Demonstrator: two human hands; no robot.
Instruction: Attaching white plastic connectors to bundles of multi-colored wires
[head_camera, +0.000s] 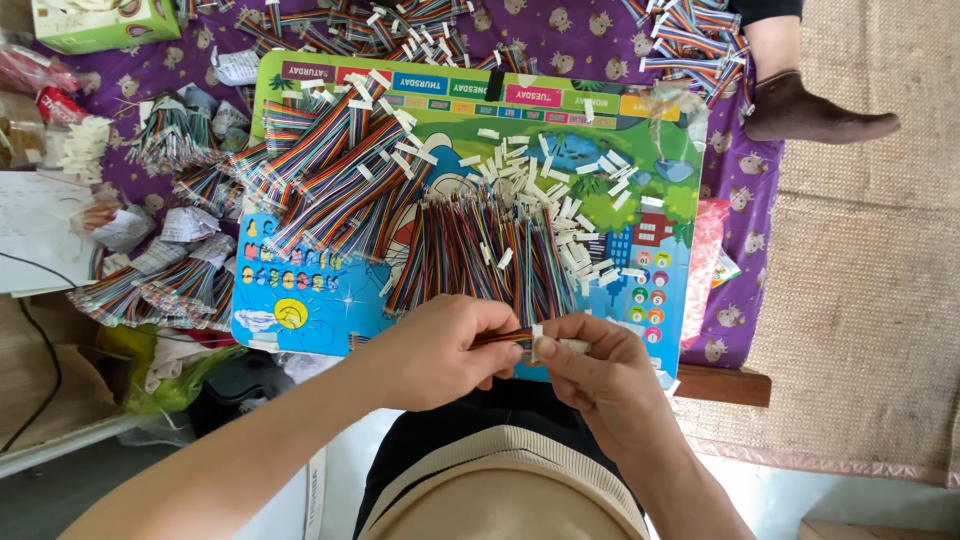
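We saw left hand (435, 350) fingers curled tight, pinching end of multicoloured ribbon cable (500, 338); right hand (600, 368) fingertips narrowed on small white connector (540, 338) at cable tip; both hands touching, just below colourful board (640, 190); loose cables (480, 250) and white connectors piled on board.

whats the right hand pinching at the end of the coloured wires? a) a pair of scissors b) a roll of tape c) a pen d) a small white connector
d: the right hand pinches a small white connector against the end of the coloured wires, which the left hand holds.
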